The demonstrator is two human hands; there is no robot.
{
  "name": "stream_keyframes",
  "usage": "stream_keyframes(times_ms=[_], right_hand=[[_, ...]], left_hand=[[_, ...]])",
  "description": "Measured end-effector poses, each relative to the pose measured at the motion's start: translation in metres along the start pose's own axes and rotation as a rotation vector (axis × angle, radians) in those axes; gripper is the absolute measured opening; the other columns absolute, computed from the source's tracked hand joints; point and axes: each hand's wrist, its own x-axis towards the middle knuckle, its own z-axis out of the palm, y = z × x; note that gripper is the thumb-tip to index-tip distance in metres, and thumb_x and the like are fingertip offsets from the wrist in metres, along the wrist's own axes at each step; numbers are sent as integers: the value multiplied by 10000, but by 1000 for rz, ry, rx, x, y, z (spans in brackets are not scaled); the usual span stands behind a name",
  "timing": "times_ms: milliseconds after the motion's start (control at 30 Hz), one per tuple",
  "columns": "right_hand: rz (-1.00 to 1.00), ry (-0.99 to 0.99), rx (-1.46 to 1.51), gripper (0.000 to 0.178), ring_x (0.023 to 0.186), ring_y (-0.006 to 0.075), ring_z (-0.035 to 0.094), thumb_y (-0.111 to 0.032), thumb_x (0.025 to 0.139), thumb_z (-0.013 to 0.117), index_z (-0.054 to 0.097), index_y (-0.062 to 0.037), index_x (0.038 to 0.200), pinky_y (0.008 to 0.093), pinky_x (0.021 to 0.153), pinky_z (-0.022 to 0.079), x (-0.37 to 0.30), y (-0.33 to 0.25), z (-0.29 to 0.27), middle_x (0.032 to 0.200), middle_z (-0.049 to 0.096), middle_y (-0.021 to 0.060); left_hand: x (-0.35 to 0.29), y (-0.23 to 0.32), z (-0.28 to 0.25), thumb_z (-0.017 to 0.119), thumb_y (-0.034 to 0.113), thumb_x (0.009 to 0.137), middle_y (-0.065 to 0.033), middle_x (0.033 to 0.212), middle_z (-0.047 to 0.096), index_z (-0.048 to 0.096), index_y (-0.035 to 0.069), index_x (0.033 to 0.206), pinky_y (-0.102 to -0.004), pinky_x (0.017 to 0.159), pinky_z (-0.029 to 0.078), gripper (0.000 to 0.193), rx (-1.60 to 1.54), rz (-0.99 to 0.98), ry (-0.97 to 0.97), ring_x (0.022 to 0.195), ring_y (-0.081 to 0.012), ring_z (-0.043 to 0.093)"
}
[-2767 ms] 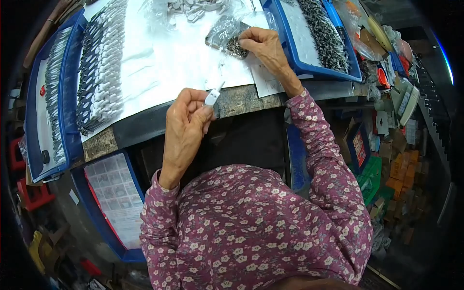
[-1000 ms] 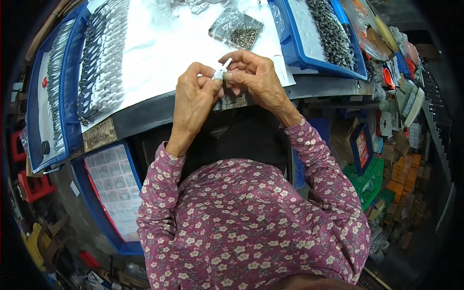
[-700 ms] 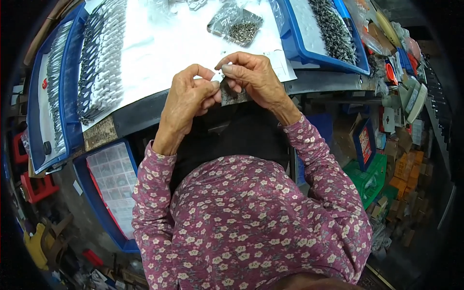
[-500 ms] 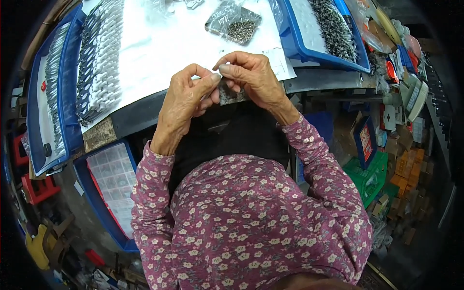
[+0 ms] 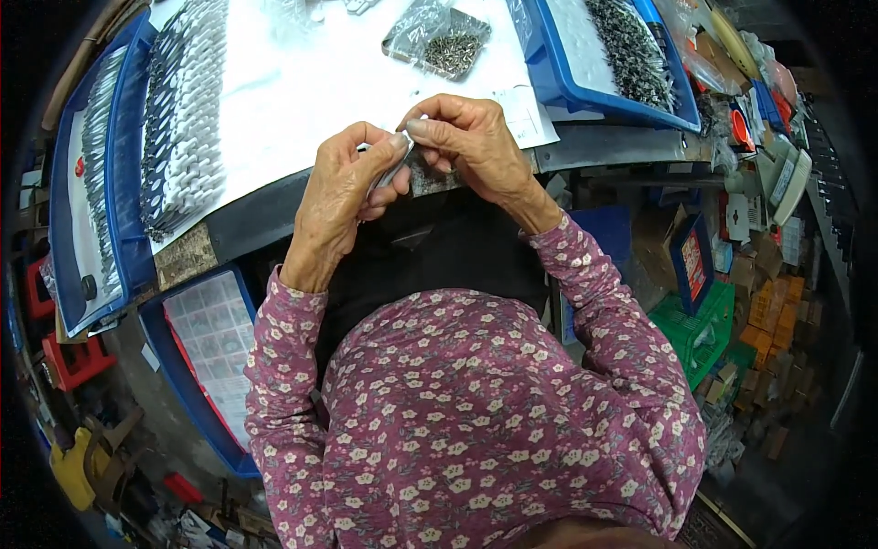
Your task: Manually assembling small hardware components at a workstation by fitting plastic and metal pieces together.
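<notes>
Near the table's front edge, my left hand [image 5: 337, 188] is closed around a small, slim pale-grey part [image 5: 391, 170], mostly hidden by the fingers. My right hand [image 5: 480, 151] meets it at the part's upper end, thumb and forefinger pinched together. Whatever lies between those right fingertips is too small to make out. Beyond the hands, a shallow square tray [image 5: 479, 37] holds small metal screws [image 5: 450, 57], with a clear plastic bag [image 5: 422, 29] over one side. Rows of white and black parts [image 5: 190, 119] lie close together on the white sheet to the left.
Blue bins flank the work: a left bin [image 5: 112, 197] with thin pale pieces, and a right bin [image 5: 578, 99] with black pieces. A blue tray [image 5: 240, 439] holding a clear compartment box [image 5: 216, 334] sits lower left. A green crate [image 5: 709, 334] stands on the right.
Both hands have shifted very slightly left, still together. The left hand has turned a little, so more of the grey part shows between its fingers.
</notes>
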Motion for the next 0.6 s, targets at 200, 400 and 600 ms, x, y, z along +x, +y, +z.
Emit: stream_keyframes(times_ms=[200,400,600], right_hand=[[-13,4,9,185,566,35,484,-153,845,591,601,20,909,139,452,356,-1,4,-1,702,558,7],[17,-59,21,169,526,30,461,-153,840,597,603,12,874,143,442,343,1,1,-4,659,542,-8],[-114,98,-105,117,527,21,452,-109,835,594,614,4,858,138,458,351,-4,0,6,659,550,-9]], left_hand=[[0,1,1,567,207,841,-36,607,525,494,33,829,-133,350,219,189,30,-22,18,427,-11,359],[-2,1,0,566,199,834,-32,595,498,498,30,819,-139,344,201,183,-21,-70,6,414,-8,323],[-1,1,3,559,214,835,9,581,479,506,77,766,-131,326,195,163,-27,-48,4,394,-1,318]])
